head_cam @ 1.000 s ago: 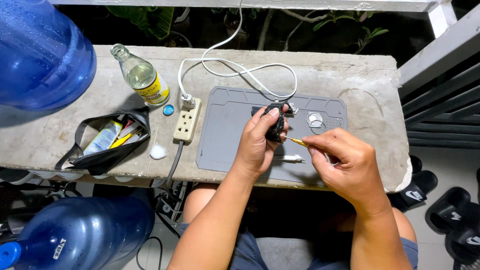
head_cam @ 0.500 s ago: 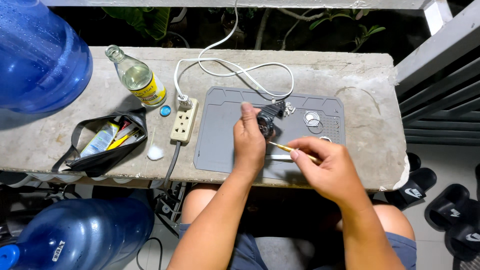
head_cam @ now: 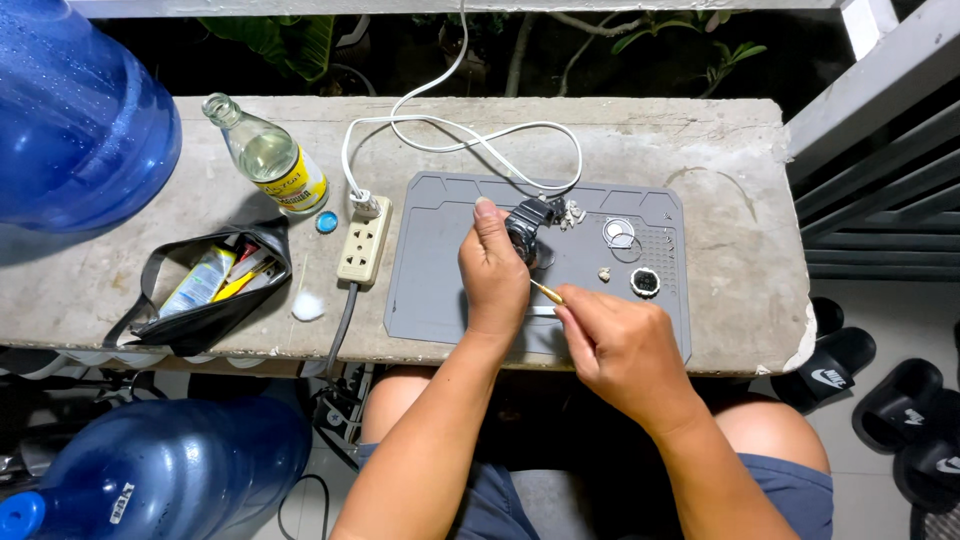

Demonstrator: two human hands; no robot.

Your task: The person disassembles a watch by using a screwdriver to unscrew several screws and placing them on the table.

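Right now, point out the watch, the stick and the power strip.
Watch (head_cam: 527, 222), head view, on its dark case above the left hand's fingers.
Stick (head_cam: 546, 292), head view, on the thin shaft beyond the right hand's fingertips.
Power strip (head_cam: 364, 241), head view, on its socket face.

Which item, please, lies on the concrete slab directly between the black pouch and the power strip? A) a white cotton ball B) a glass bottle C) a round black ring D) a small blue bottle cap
A: the white cotton ball sits on the bare concrete right of the black pouch and lower left of the power strip.
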